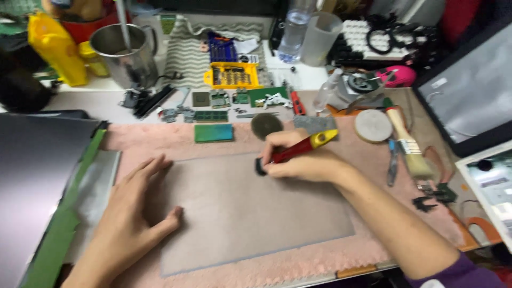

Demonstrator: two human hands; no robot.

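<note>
My right hand (301, 160) grips a red-handled tool with a yellow end (304, 146), its dark tip (260, 166) pressed on a flat grey panel (245, 213). The panel lies on a pink fuzzy mat (144, 140). My left hand (128, 213) rests flat on the panel's left edge with fingers spread, holding nothing.
Small circuit boards (213, 116), a green rectangular part (213, 133), a round dark disc (266, 125) and a yellow bit case (233, 75) lie beyond the mat. A paintbrush (408, 141) and white round pad (373, 125) sit right. A metal cup (122, 50) stands back left, a dark laptop lid (32, 176) left.
</note>
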